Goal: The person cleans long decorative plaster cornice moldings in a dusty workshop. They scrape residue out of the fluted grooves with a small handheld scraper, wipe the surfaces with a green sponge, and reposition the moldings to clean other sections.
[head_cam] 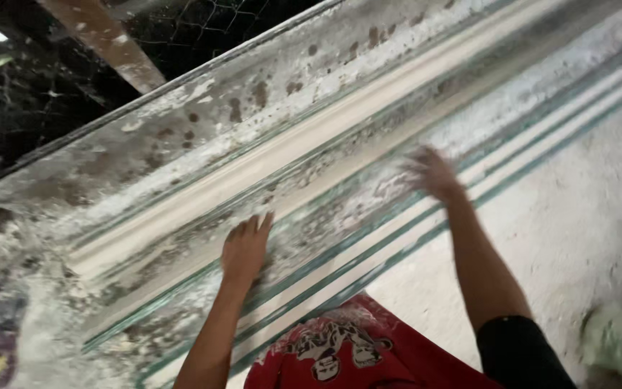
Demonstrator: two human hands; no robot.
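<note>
**Two bare hands on a plaster-caked moulding form**

On the long moulding form (311, 155), which runs on a slant from the lower left to the upper right of the head view, both of the person's hands rest against the dusty surface. The form is a wide, stepped channel, grey-white and spotted with dark marks, with a smooth cream-coloured strip (268, 169) running along its middle and thin green-edged ridges (412, 223) along its near side.

The left hand (245, 248) lies flat, palm down, on the lower slope of the form, just below the cream strip. Its fingers are straight and held close together, pointing up the slope; it grips nothing.

The right hand (433, 175) is further up the form, well apart from the left, touching the surface near the green-edged ridges. It is blurred, so I cannot tell whether its fingers are spread or closed, nor whether it holds anything.

Near the bottom edge, between the two forearms, shows the person's red printed garment (347, 349), with a black sleeve (520, 349) on the right arm. Pale, dusty ground (577, 216) lies to the right of the form. Beyond its far edge, wire mesh (203, 29) and a slanting wooden beam (102, 39) stand in the dark.
</note>
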